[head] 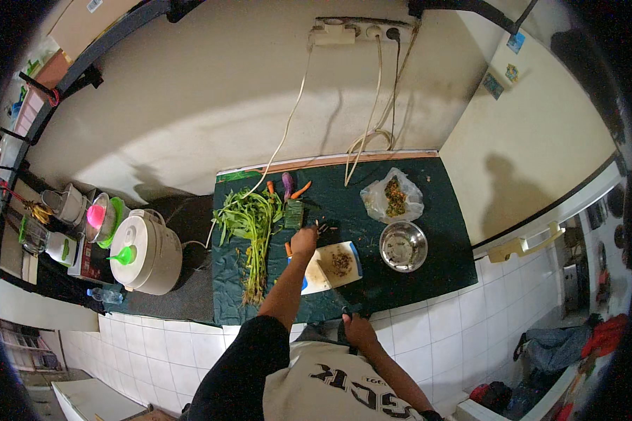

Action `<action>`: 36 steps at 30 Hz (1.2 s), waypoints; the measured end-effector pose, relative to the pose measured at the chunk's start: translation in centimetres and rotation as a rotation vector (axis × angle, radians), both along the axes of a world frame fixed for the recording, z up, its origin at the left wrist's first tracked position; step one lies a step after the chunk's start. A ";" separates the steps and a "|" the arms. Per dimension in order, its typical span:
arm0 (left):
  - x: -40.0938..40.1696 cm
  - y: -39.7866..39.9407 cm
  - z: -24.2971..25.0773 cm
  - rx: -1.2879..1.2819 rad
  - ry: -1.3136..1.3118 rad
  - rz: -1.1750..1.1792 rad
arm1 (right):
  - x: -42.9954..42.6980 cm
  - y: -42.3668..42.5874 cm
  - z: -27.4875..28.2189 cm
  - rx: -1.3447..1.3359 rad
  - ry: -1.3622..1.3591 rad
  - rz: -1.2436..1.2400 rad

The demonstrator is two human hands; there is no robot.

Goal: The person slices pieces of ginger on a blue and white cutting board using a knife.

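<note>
My left hand (304,242) reaches down just beyond the upper left corner of a white cutting board (317,279) with blue edges. Its fingers are by small pale pieces (324,228) on the dark green cover; whether they grip any is unclear. My right hand (359,332), near the counter's front edge, is closed on the dark handle of a knife (337,293), its blade pointing up and left over the board. Chopped brown bits (341,263) lie on the board. A steel bowl (403,246) with some contents stands to the right, below an open plastic bag (395,197) of chopped food.
Leafy greens with roots (255,237), a green wrapped block (294,214), carrots (301,190) and a purple vegetable (287,184) lie left and behind. A white rice cooker (147,252) stands farther left. A cable (289,126) runs from the wall sockets down across the greens.
</note>
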State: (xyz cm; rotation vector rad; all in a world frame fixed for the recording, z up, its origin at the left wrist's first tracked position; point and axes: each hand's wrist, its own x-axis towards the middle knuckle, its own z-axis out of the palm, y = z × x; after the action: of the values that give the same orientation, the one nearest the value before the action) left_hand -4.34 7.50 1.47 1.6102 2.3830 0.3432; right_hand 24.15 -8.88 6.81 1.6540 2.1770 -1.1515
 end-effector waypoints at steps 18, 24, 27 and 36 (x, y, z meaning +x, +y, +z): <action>6.5 -11.9 -0.4 0.201 -0.251 -0.131 | -1.2 -0.2 -2.3 0.324 0.021 -0.073; 6.2 -12.7 -0.8 0.288 -0.153 -0.214 | -2.0 -1.1 -1.8 0.221 -0.007 -0.081; 6.3 -12.8 -1.1 0.288 -0.196 -0.204 | -2.9 0.0 -1.4 0.240 0.009 -0.069; 6.3 -12.4 -0.6 0.180 -0.121 -0.200 | -5.5 -0.1 -0.8 0.092 -0.026 -0.233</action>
State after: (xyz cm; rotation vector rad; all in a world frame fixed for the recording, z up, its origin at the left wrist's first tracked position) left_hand 1.99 -4.90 0.84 1.8305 2.1322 0.6108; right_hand 18.69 -9.00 5.97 1.9933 2.0943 -1.0913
